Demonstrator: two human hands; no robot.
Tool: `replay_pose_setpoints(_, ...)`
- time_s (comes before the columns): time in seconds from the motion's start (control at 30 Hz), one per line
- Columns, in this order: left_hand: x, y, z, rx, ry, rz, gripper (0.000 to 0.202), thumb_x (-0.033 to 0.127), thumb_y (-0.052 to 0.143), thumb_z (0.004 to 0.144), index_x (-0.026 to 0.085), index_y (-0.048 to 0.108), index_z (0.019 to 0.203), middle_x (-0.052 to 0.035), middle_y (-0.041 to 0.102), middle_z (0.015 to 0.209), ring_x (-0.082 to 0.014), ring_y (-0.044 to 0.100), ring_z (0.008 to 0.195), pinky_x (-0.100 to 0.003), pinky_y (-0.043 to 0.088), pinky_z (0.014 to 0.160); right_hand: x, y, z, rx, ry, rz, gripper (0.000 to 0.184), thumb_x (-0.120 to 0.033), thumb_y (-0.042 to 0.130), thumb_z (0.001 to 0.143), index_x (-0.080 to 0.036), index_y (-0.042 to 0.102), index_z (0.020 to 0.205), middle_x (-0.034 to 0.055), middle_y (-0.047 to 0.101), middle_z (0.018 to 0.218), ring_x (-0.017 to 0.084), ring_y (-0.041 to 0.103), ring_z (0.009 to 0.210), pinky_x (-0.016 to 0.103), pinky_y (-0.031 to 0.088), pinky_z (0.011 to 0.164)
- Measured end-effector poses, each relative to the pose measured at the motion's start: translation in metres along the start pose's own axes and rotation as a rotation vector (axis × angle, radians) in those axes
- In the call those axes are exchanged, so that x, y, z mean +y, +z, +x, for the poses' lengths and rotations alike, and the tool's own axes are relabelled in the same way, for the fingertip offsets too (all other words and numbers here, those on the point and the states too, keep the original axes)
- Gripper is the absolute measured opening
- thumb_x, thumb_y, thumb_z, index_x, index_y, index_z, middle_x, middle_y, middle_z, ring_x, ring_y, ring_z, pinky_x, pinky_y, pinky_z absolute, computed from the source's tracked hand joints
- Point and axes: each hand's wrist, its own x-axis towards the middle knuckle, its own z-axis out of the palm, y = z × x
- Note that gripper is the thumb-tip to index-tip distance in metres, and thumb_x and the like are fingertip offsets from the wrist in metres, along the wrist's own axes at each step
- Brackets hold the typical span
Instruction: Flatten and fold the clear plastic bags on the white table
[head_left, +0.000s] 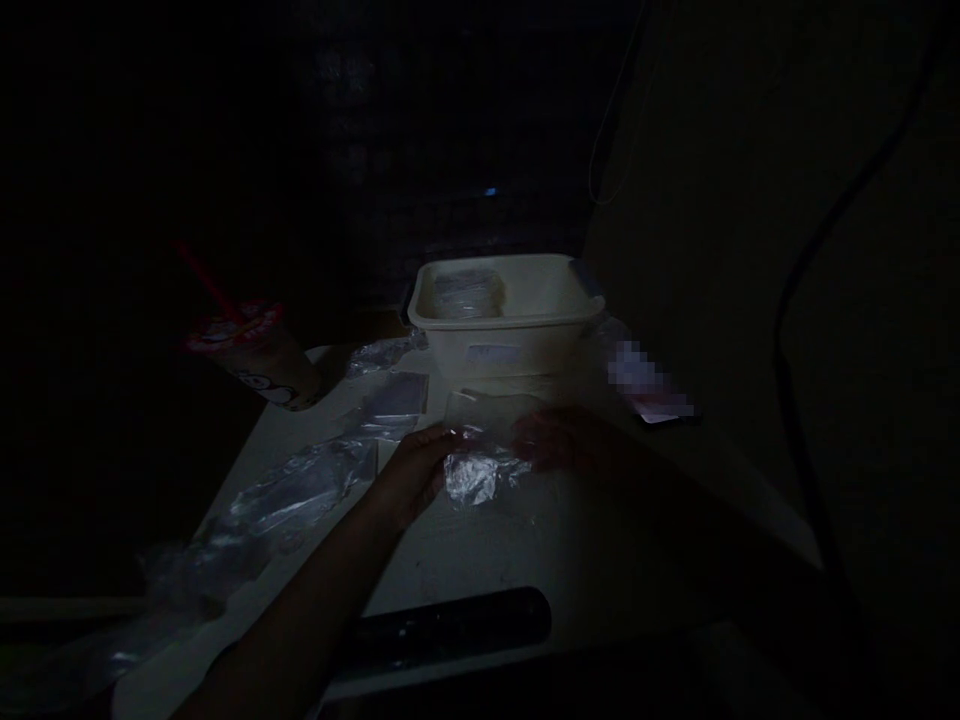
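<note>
A clear plastic bag [480, 470], crinkled and shiny along its near edge, is held just above the white table [480, 570]. My left hand [421, 465] grips its left side, fingers closed on the plastic. At the right side my right hand [551, 440] also has the bag between its fingers, though this hand is dim. Behind them stands a cream plastic tub [510, 345] with a label on its front. A stack of clear plastic packets [466, 293] rests in the tub's left part.
Loose clear plastic bags [292, 490] lie along the table's left side. A drink cup [259, 350] with a red straw stands at the left edge. A phone-like object [660, 400] lies right; a dark bar [457, 625] lies along the front. A dark cable [787, 300] hangs right.
</note>
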Motion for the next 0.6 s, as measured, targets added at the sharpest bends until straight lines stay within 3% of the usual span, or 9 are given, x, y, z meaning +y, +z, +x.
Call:
replay_pose_setpoints(0.1, -0.005, -0.003, 0.007, -0.001, 0.045, 0.005, 0.008, 0.01, 0.06, 0.059, 0.011, 0.061, 0.067, -0.0017, 0.064, 0.059, -0.0098, 0.059, 0.055, -0.016, 0.046, 0.054, -0.001, 0.0, 0.001, 0.071, -0.022, -0.05, 0.023, -0.029, 0.067, 0.053, -0.015, 0.061, 0.071, 0.0027, 0.064, 0.07, 0.017, 0.061, 0.069, 0.027, 0.048, 0.056)
replay_pose_setpoints(0.27, -0.006, -0.007, 0.007, -0.021, 0.078, 0.018, 0.006, 0.015, 0.063, 0.058, 0.012, 0.061, 0.063, -0.0011, 0.064, 0.058, -0.0083, 0.058, 0.051, -0.015, 0.045, 0.052, 0.004, -0.003, 0.007, 0.074, -0.044, -0.193, 0.028, -0.031, 0.071, 0.047, -0.011, 0.059, 0.063, 0.0026, 0.063, 0.058, 0.015, 0.06, 0.054, 0.028, 0.048, 0.053)
replay_pose_setpoints(0.4, -0.004, -0.009, 0.005, -0.089, 0.08, 0.069, 0.009, 0.019, 0.061, 0.063, 0.013, 0.062, 0.069, -0.0015, 0.065, 0.062, -0.0091, 0.058, 0.053, -0.018, 0.045, 0.055, 0.006, -0.007, 0.007, 0.052, -0.112, -0.189, 0.026, -0.031, 0.069, 0.052, -0.012, 0.059, 0.066, 0.0008, 0.062, 0.053, 0.012, 0.058, 0.048, 0.026, 0.047, 0.05)
replay_pose_setpoints(0.6, -0.004, -0.014, 0.005, -0.096, 0.121, 0.113, 0.013, 0.02, 0.058, 0.065, 0.015, 0.061, 0.077, 0.0003, 0.063, 0.061, -0.0093, 0.057, 0.051, -0.018, 0.044, 0.05, 0.006, -0.011, 0.006, 0.066, -0.145, -0.133, 0.026, -0.03, 0.068, 0.054, -0.013, 0.058, 0.07, -0.0003, 0.06, 0.05, 0.01, 0.054, 0.041, 0.023, 0.043, 0.041)
